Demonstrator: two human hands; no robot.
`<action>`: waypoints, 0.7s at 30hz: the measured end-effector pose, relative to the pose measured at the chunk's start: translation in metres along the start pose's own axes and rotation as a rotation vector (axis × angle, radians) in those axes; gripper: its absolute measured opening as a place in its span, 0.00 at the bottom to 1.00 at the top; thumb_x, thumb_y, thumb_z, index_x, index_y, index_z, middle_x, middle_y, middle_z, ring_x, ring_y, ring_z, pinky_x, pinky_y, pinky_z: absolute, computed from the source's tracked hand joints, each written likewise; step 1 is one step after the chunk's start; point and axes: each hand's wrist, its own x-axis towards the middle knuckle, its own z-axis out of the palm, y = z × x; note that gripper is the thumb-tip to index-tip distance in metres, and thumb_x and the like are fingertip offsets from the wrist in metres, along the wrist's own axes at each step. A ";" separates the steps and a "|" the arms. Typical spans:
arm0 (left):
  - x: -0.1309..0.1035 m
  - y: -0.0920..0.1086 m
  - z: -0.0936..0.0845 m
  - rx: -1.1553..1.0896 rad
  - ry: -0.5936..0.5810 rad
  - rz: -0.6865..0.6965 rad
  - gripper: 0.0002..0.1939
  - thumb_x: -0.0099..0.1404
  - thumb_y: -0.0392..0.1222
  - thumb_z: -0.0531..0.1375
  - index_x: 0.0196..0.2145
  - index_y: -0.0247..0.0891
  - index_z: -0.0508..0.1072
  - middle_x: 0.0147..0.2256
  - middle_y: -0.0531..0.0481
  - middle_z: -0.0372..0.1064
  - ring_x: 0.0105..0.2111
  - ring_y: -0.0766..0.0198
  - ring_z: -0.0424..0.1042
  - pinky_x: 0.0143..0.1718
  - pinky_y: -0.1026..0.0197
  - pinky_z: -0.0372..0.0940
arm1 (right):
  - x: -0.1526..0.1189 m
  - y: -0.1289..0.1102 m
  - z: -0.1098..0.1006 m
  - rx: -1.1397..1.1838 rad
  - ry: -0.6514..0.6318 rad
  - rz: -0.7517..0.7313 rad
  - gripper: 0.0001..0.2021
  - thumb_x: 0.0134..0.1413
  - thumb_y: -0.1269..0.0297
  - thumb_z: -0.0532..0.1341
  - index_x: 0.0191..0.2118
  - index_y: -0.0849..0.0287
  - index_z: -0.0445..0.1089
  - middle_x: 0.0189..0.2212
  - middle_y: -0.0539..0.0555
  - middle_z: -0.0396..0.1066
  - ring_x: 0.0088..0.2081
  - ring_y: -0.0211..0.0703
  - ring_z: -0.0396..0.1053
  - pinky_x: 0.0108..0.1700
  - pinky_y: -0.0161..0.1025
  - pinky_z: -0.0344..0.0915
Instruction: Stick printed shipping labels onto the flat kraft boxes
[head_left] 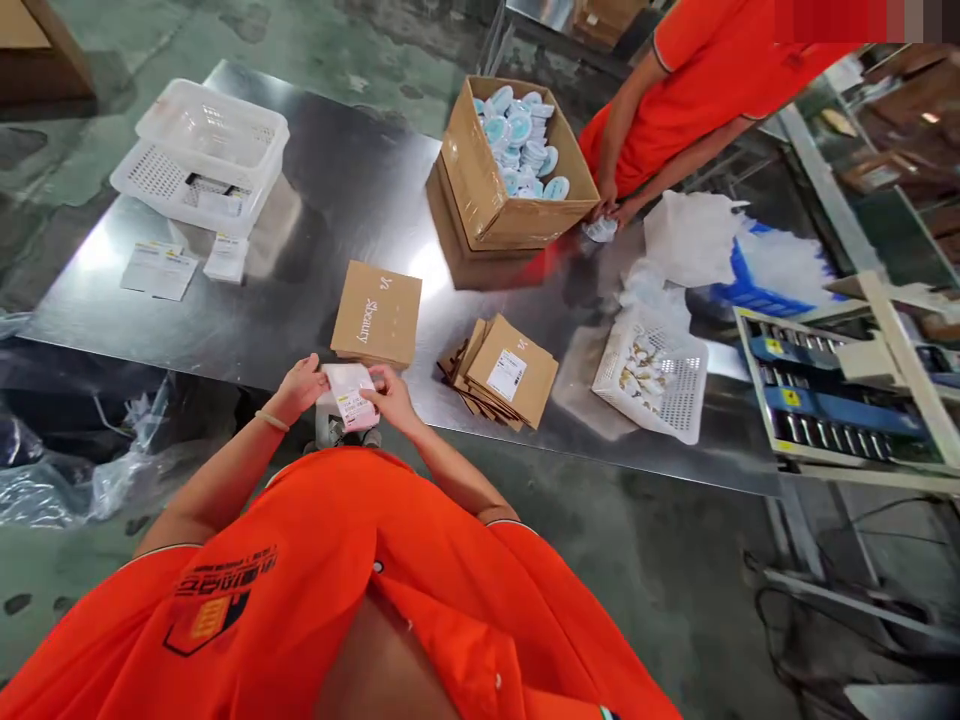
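Note:
Close to my body, at the table's front edge, both hands hold a small stack of white printed labels. My left hand pinches its left edge, and a band circles that wrist. On the right side, my right hand is closed on the stack with thumb and fingers. Just beyond lies a pile of flat brown cardboard pieces with white lettering. To the right of my hands is a looser, fanned pile of brown cardboard pieces, the top one bearing a white label.
White plastic baskets and label sheets sit at left. An open carton holds many round white-and-teal packs. Behind it a co-worker handles a small clear item. A white basket and conveyor rollers stand right.

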 end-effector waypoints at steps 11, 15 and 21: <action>-0.006 -0.005 0.022 0.299 -0.256 0.232 0.36 0.36 0.49 0.83 0.43 0.33 0.83 0.36 0.44 0.82 0.39 0.49 0.81 0.46 0.50 0.73 | 0.026 -0.031 -0.007 -0.041 0.111 -0.053 0.11 0.49 0.57 0.71 0.37 0.53 0.75 0.22 0.45 0.68 0.24 0.41 0.64 0.29 0.37 0.63; 0.004 0.001 0.031 0.305 -0.243 0.201 0.36 0.33 0.48 0.83 0.42 0.33 0.83 0.35 0.44 0.82 0.38 0.48 0.81 0.45 0.48 0.74 | 0.021 -0.021 -0.011 -0.136 0.211 -0.122 0.08 0.54 0.54 0.68 0.35 0.51 0.78 0.22 0.48 0.70 0.26 0.45 0.68 0.34 0.43 0.69; 0.016 -0.007 0.028 0.306 -0.263 0.083 0.35 0.27 0.44 0.84 0.37 0.32 0.85 0.36 0.41 0.84 0.38 0.45 0.82 0.45 0.46 0.76 | 0.027 -0.025 -0.024 -0.490 0.297 -0.302 0.09 0.63 0.59 0.63 0.37 0.52 0.81 0.52 0.60 0.78 0.56 0.57 0.75 0.61 0.54 0.71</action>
